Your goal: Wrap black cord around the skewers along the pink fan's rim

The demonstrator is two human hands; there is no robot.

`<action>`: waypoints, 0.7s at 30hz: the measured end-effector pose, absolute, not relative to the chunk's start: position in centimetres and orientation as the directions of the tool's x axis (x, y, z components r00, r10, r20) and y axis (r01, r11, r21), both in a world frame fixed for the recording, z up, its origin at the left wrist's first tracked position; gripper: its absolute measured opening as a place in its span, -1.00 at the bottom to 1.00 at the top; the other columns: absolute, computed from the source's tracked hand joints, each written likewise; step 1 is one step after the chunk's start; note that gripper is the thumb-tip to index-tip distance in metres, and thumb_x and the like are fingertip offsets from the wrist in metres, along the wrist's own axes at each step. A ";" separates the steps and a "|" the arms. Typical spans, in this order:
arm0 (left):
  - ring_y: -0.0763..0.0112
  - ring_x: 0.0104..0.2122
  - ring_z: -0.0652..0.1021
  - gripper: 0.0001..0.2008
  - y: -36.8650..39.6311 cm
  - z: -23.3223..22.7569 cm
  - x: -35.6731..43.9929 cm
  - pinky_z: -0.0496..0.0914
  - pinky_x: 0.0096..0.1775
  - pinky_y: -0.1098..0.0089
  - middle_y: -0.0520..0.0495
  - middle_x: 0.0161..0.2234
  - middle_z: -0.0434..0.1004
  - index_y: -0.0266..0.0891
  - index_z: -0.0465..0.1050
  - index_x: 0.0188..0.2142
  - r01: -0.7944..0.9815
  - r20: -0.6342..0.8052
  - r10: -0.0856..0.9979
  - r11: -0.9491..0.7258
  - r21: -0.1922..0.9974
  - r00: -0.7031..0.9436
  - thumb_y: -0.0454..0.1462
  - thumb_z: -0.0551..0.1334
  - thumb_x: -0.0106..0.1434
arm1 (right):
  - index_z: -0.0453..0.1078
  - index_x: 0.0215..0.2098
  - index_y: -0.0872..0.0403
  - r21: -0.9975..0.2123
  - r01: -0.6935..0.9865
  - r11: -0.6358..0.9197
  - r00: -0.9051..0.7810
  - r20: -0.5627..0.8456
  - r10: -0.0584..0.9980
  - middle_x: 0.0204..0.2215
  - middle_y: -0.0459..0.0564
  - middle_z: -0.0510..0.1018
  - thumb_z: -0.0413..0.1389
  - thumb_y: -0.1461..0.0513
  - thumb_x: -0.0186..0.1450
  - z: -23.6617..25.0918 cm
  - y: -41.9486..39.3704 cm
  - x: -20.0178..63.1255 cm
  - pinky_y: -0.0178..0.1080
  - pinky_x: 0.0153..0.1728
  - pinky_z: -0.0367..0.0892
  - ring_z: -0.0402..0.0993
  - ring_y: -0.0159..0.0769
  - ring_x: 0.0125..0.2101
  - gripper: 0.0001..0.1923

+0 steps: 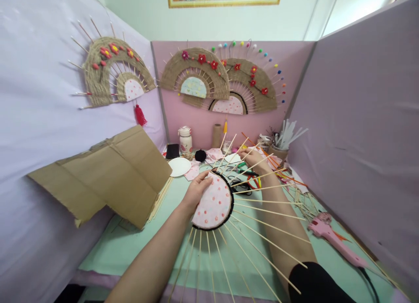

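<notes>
My left hand (194,193) grips the straight edge of a half-round fan base (214,202), with its thumb lying on the pink flowered cloth. Thin wooden sticks (268,202) spread out from the base's curved side. Along that curve runs a black cord trim (232,202). A strand of black cord (229,164) stretches from the top corner of the base to my right hand (254,159). That hand is behind the upper sticks, its fingers pinched together on the strand. Below it, a loose coil of black cord (240,186) lies on the table.
A pink glue gun (337,242) rests at the right. Folded cardboard (114,176) leans on the left. A white bottle (185,141), a cardboard tube (216,136) and a black yarn ball (200,155) stand at the back. Finished fans (196,54) hang on the partitions.
</notes>
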State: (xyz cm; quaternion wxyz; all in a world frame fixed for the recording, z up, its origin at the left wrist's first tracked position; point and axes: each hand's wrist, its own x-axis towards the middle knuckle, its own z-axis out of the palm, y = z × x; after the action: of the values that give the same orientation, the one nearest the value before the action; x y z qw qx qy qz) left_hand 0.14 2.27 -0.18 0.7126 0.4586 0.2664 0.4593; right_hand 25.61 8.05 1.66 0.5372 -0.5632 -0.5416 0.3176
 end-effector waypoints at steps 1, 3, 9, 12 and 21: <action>0.45 -0.44 0.50 -0.57 2.3 -0.3 0.1 0.34 -0.34 0.47 -0.02 -0.36 0.53 -0.23 0.42 -0.10 -0.398 0.053 0.910 0.127 0.909 0.411 -0.22 0.32 -0.02 | 0.35 -0.55 0.11 -0.926 0.346 0.148 0.213 0.232 0.949 -0.73 -0.19 0.25 0.10 0.19 -0.02 1.9 7.8 25.7 -0.34 -0.64 0.00 0.06 -0.48 -0.68 -0.88; 0.47 -0.46 0.48 -0.54 2.5 -0.4 0.0 0.32 -0.37 0.48 0.01 -0.39 0.52 -0.21 0.42 -0.08 -0.375 0.069 0.926 0.082 0.924 0.371 -0.21 0.32 -0.03 | 0.36 -0.61 0.13 -0.867 0.481 0.129 0.165 0.234 0.958 -0.72 -0.17 0.28 0.14 0.16 -0.04 2.4 7.1 25.6 -0.35 -0.61 0.03 0.12 -0.47 -0.65 -0.83; 0.53 -0.50 0.44 -0.49 2.9 -0.3 -0.5 0.30 -0.40 0.50 0.05 -0.45 0.47 -0.20 0.40 -0.04 -0.410 0.104 0.945 0.034 0.911 0.309 -0.20 0.33 -0.04 | 0.45 -0.55 0.14 -0.744 0.635 0.209 -0.285 0.026 0.958 -0.62 -0.10 0.45 0.20 0.15 -0.05 3.5 5.7 24.8 -0.36 -0.53 0.18 0.29 -0.42 -0.57 -0.80; 0.51 -0.48 0.46 -0.49 3.0 -0.1 -0.5 0.31 -0.38 0.50 0.04 -0.42 0.49 -0.21 0.40 -0.05 -0.435 0.094 0.946 0.053 0.899 0.310 -0.21 0.33 -0.05 | 0.50 -0.43 0.13 -0.760 0.588 0.276 -0.379 0.043 0.925 -0.49 -0.04 0.53 0.21 0.15 -0.02 3.7 5.8 23.7 -0.32 -0.40 0.27 0.40 -0.34 -0.45 -0.77; 0.49 -0.42 0.48 -0.56 2.8 -0.1 -0.3 0.33 -0.32 0.48 0.00 -0.35 0.52 -0.20 0.44 -0.10 -0.436 0.131 0.931 0.033 0.899 0.341 -0.23 0.33 -0.03 | 0.42 -0.16 0.06 -0.978 -0.019 0.209 -0.476 0.193 0.858 -0.22 -0.03 0.52 0.20 0.18 0.08 4.4 4.9 17.8 -0.25 -0.16 0.30 0.44 -0.33 -0.22 -0.67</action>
State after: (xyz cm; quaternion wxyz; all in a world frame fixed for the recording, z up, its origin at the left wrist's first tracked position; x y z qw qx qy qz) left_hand -0.30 2.76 -0.12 0.6692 0.4721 0.2621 0.5105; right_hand 17.79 4.91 4.38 0.4030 -0.3152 -0.6649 0.5442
